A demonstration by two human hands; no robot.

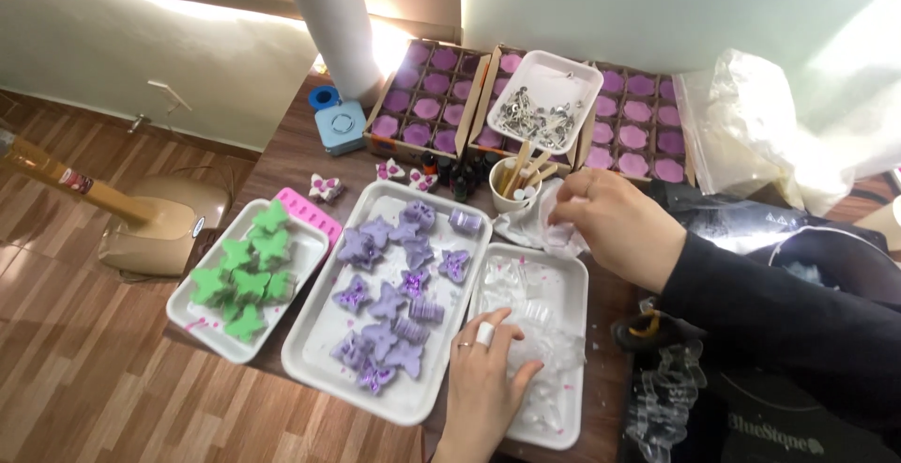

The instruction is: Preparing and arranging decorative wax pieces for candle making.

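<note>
Three trays point(310, 350) side by side, boxes point(427, 97) behind them, cup point(511, 191) between.

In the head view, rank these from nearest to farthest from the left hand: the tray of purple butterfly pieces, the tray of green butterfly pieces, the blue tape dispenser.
From the left hand, resting on clear moulds in the right-hand tray:
1. Tray of purple butterfly pieces, just to its left, adjoining.
2. Tray of green butterfly pieces, farther left at the table edge.
3. Blue tape dispenser, far back left beside the white roll.
</note>
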